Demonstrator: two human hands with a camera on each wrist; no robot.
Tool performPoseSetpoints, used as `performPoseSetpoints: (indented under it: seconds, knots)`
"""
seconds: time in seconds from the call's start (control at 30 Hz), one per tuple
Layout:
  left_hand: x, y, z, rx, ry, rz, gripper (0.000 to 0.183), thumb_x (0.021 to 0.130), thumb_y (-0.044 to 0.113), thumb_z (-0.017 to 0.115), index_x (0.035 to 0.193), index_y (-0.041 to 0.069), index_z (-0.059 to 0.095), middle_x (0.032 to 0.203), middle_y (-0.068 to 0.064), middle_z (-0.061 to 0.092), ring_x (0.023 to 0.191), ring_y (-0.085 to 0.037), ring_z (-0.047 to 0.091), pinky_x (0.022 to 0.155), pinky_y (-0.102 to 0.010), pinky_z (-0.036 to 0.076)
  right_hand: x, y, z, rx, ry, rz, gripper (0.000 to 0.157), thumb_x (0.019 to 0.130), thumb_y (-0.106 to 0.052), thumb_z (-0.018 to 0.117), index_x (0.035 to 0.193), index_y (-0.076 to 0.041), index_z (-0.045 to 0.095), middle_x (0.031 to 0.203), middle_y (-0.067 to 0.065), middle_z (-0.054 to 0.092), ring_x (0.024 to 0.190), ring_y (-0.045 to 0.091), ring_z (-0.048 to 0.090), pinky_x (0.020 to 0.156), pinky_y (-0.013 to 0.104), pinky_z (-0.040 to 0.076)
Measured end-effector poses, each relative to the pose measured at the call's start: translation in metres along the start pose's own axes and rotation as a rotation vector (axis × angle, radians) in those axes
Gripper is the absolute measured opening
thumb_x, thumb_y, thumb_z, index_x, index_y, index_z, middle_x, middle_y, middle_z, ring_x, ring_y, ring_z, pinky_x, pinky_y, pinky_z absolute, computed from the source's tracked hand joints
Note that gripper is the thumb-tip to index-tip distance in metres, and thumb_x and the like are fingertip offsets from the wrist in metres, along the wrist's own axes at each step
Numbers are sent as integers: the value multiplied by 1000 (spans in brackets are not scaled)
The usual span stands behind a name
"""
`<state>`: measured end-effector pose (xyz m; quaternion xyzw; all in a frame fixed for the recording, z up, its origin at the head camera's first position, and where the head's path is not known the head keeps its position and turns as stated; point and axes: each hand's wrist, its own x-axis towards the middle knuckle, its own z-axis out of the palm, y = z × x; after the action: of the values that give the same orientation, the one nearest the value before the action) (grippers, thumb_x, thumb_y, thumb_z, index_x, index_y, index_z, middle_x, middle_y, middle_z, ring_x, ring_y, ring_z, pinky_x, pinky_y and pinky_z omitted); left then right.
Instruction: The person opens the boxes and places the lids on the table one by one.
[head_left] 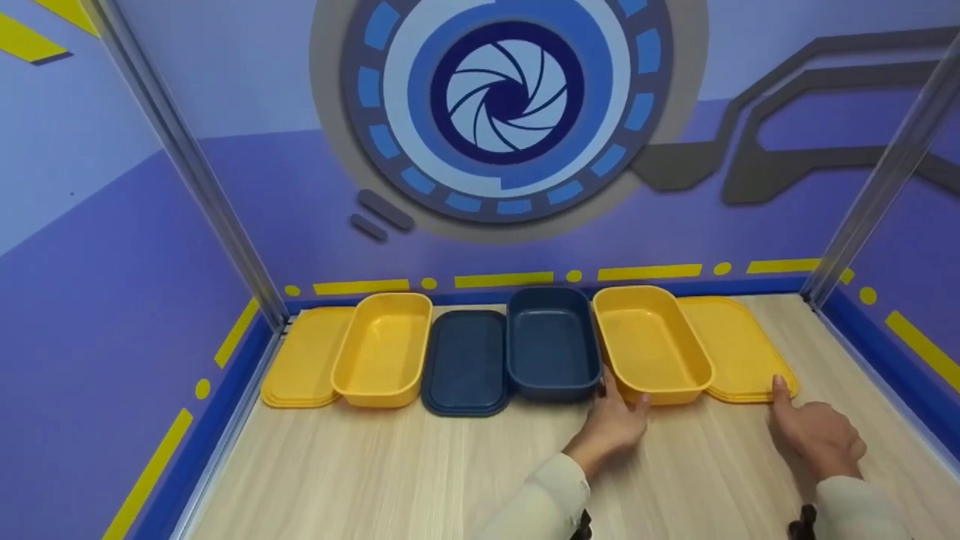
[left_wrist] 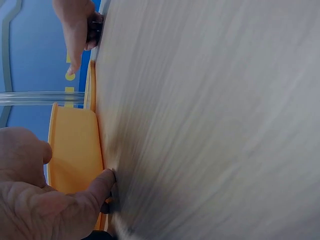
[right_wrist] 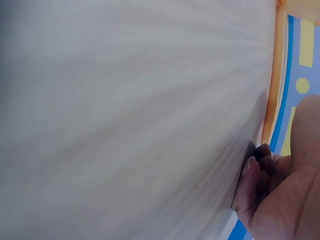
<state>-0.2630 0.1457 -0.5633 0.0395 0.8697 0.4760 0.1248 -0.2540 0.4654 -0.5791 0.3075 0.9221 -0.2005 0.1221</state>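
Note:
My left hand (head_left: 611,426) is at the near left corner of the right-hand yellow food container (head_left: 651,337). Its fingers reach into the gap beside the navy container (head_left: 553,341), and its thumb lies by the near wall. In the left wrist view the hand's fingertip (left_wrist: 107,177) is low by the tabletop. Over the near right corner of a yellow lid (head_left: 739,349), my right hand (head_left: 817,439) points its thumb while the other fingers bend loosely, holding nothing. Whether that thumb touches the lid, I cannot tell.
Left of the navy container lie a navy lid (head_left: 465,364), another yellow container (head_left: 384,349) and another yellow lid (head_left: 306,360), all in one row along the back wall (head_left: 255,195). Metal posts (head_left: 210,180) stand at the back corners. Bare wooden tabletop (head_left: 360,480) extends in front.

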Motion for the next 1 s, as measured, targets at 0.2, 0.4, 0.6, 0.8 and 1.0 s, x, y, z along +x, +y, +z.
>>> performPoseSetpoints:
  seconds: [0.2, 0.4, 0.6, 0.8, 1.0]
  knots:
    - [3, -5, -2, 44, -11, 26, 90, 106, 49, 59, 171, 5, 15, 161, -26, 51, 147, -34, 57, 122, -45, 46, 0, 0, 0, -4, -11, -9, 128, 92, -88, -3, 122, 19, 60, 110, 38, 67, 91, 44, 65, 77, 51, 48]
    - [12, -15, 5, 91, 28, 81, 90, 101, 45, 67, 168, 3, 25, 156, -24, 57, 145, -33, 58, 120, -40, 48, 0, -1, -1, -17, -4, -29, 126, 93, -87, -1, 127, 19, 58, 116, 40, 66, 93, 46, 66, 75, 50, 48]
    - [8, -8, 5, 82, 27, 40, 90, 96, 40, 74, 167, 7, 30, 161, -20, 53, 147, -31, 57, 119, -36, 48, 0, 0, -2, -47, -1, -4, 126, 94, -86, -2, 137, 20, 51, 129, 43, 61, 105, 52, 66, 79, 52, 50]
    - [1, -3, 0, 74, 35, 46, 92, 95, 39, 75, 169, 9, 27, 168, -17, 44, 148, -33, 55, 120, -37, 47, 2, -2, -5, -32, -32, -2, 128, 91, -90, 0, 125, 20, 57, 112, 37, 66, 95, 45, 65, 78, 49, 49]
    - [-2, -7, -2, 52, 20, 55, 100, 95, 38, 76, 172, 14, 18, 174, -15, 35, 149, -36, 54, 122, -41, 46, 2, -2, -4, -31, -66, -2, 130, 90, -93, 2, 120, 19, 59, 102, 31, 66, 91, 40, 64, 78, 48, 48]
